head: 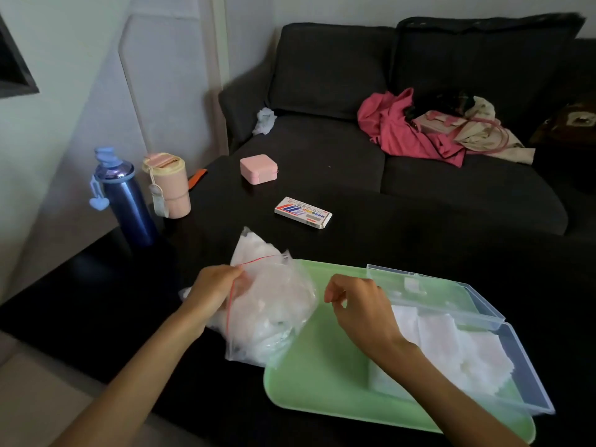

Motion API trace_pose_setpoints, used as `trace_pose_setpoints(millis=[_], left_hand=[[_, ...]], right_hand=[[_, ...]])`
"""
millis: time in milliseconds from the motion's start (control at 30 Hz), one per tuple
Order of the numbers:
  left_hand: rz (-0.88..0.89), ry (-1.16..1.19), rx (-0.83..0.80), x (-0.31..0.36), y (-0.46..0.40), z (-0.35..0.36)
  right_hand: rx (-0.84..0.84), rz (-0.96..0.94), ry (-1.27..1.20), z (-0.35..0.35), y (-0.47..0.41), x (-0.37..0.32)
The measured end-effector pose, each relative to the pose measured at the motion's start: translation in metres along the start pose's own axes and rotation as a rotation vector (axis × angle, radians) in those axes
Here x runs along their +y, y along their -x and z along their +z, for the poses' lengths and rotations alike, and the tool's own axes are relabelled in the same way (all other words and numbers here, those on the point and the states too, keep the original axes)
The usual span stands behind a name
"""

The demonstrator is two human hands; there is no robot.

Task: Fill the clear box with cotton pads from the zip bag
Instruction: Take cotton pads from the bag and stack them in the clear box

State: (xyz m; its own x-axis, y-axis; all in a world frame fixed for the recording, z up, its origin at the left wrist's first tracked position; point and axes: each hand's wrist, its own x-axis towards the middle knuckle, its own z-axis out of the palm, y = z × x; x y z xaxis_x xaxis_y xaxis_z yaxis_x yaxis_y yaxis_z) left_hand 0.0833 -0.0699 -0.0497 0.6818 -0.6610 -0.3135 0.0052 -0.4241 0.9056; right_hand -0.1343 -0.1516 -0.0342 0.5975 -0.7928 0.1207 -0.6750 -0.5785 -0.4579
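On the dark low table, near edge: a green tray (309, 391) carries a clear plastic box (529, 382) with its hinged lid (432, 295) thrown open toward the sofa. White cotton pads (451, 343) already lie in the box base in a loose layer. The zip bag (274, 304), red seal line along its mouth, sits at the tray's left edge, partly on it, bulging with more pads.

Left hand (214, 290) pinches the bag's mouth at the red seal, fingers curled on the plastic. Right hand (358, 304) hovers between bag and box, fingers loosely curled with thumb and forefinger close together; it appears to hold nothing, though a thin pad there would be hard to see.

Step in hand, as I judge it: reaching back to the bag for more pads. Done well, the left hand keeps the mouth held wide and tilted toward the box, so the right can go in straight, take a small flat stack and lay it square in a bare part of the base rather than heaping it.

Hard to read: how many pads remain, since the bag's plastic is cloudy and crumpled. The right forearm covers the box's near-left corner. Box depth unclear.
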Motion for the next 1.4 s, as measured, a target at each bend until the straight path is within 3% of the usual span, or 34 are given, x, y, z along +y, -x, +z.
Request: trace_pose_setpoints(millis=[100, 233, 300, 367, 433, 533, 700, 767, 833, 933, 1033, 1133, 1267, 1400], left_hand=[[0.085, -0.113, 0.074, -0.016, 0.0, -0.008], [0.314, -0.366, 0.116, -0.02, 0.002, -0.005], [0.352, -0.31, 0.111, -0.022, 0.003, -0.004], [0.314, -0.283, 0.17, -0.025, 0.001, -0.012], [0.228, -0.446, 0.254, -0.031, -0.002, -0.024], [0.087, -0.717, 0.144, -0.035, -0.004, -0.033], [0.153, -0.458, 0.061, -0.018, -0.006, -0.028], [0.172, -0.303, 0.055, -0.013, -0.008, -0.029], [0.186, -0.322, 0.1, -0.014, -0.009, -0.029], [0.502, -0.541, 0.315, -0.013, -0.005, -0.032], [0.73, -0.711, 0.277, -0.007, 0.006, -0.034], [0.715, -0.755, 0.285, -0.011, 0.017, -0.028], [0.502, -0.925, 0.219, -0.01, 0.02, -0.006], [0.542, -1.03, 0.229, -0.017, 0.01, -0.009]], right_hand=[[0.028, -0.017, -0.018, 0.006, 0.001, -0.001], [0.196, -0.091, -0.257, 0.011, -0.009, -0.032], [0.12, -0.092, -0.23, 0.016, -0.016, -0.043], [-0.009, -0.055, -0.089, 0.023, -0.022, -0.042], [-0.048, -0.006, -0.004, 0.025, -0.024, -0.034], [-0.135, 0.021, -0.066, 0.026, -0.022, -0.021], [-0.259, 0.025, -0.295, 0.026, -0.012, -0.017], [-0.223, 0.005, -0.237, 0.027, -0.007, -0.015], [-0.134, -0.06, -0.056, 0.029, -0.001, -0.016], [0.068, -0.333, 0.109, 0.026, 0.003, -0.024], [0.096, -0.537, 0.239, 0.022, -0.005, -0.03], [-0.009, -0.427, 0.197, 0.024, -0.016, -0.032], [-0.057, -0.232, 0.169, 0.035, -0.027, -0.037], [-0.167, -0.192, 0.271, 0.043, -0.031, -0.039]])
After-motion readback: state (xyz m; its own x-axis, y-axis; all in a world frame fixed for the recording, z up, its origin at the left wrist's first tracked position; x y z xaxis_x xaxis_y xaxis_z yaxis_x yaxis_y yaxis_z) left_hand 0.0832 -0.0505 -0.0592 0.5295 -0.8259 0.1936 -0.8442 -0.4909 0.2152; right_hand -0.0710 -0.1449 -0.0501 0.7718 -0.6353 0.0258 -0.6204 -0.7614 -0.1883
